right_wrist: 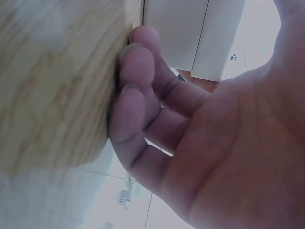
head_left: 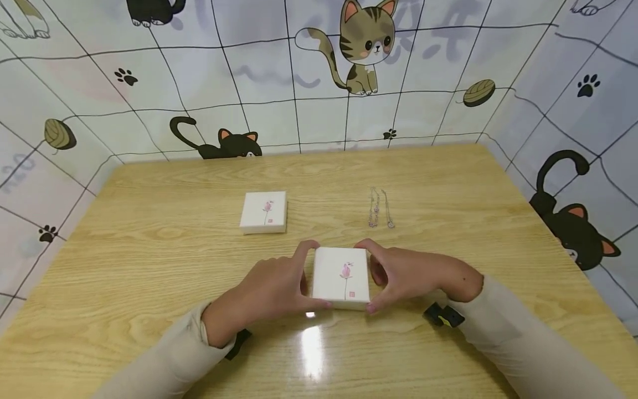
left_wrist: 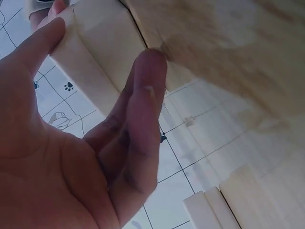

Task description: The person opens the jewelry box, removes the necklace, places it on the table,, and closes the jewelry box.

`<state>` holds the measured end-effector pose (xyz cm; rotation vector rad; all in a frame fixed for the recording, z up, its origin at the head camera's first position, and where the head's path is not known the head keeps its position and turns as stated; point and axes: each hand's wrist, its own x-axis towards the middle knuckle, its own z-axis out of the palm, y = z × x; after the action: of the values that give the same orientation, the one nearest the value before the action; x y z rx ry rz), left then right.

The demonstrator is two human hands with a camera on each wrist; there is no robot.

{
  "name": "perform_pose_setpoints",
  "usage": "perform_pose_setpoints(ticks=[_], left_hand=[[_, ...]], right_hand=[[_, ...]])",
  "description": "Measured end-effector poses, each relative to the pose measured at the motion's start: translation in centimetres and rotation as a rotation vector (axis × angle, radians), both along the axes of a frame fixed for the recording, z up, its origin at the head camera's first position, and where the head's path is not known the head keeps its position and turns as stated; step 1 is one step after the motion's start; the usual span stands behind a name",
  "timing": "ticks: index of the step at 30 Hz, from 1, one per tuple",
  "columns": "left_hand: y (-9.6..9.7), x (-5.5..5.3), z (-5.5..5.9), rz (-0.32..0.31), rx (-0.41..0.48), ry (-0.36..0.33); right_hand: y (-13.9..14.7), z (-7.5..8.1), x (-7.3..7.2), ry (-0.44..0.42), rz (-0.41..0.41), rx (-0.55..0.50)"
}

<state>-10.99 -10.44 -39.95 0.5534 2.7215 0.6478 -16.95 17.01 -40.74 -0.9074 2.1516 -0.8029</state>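
Observation:
A square white gift box [head_left: 341, 277] with a pink flower on its lid lies flat on the table near the front. My left hand [head_left: 274, 285] grips its left side, thumb at the front corner and index finger at the back corner. On the opposite side, my right hand [head_left: 413, 271] holds the box the same way. The left wrist view shows the box's side wall [left_wrist: 105, 43] and lid seam between thumb and fingers. In the right wrist view, curled fingertips [right_wrist: 138, 67] rest on the table beside the box [right_wrist: 176, 33].
A second white box [head_left: 264, 211] with the same flower sits farther back to the left. Thin silvery chains with pinkish stones [head_left: 374, 210] lie at the back right. Cat-patterned cloth [head_left: 319, 72] walls the wooden table [head_left: 164, 233] at the back and sides.

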Motion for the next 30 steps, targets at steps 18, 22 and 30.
perform_pose_setpoints(ticks=[18,22,30], left_hand=[[0.3,0.2,-0.3,-0.005,-0.102,0.011],[0.3,0.2,-0.3,-0.016,-0.133,0.028],[0.0,0.3,-0.4,-0.04,-0.143,0.06]], right_hand=[[-0.7,0.6,1.1,0.085,-0.019,0.064],[-0.8,0.7,1.2,0.107,-0.016,0.08],[-1.2,0.4,1.4,0.153,-0.014,0.132]])
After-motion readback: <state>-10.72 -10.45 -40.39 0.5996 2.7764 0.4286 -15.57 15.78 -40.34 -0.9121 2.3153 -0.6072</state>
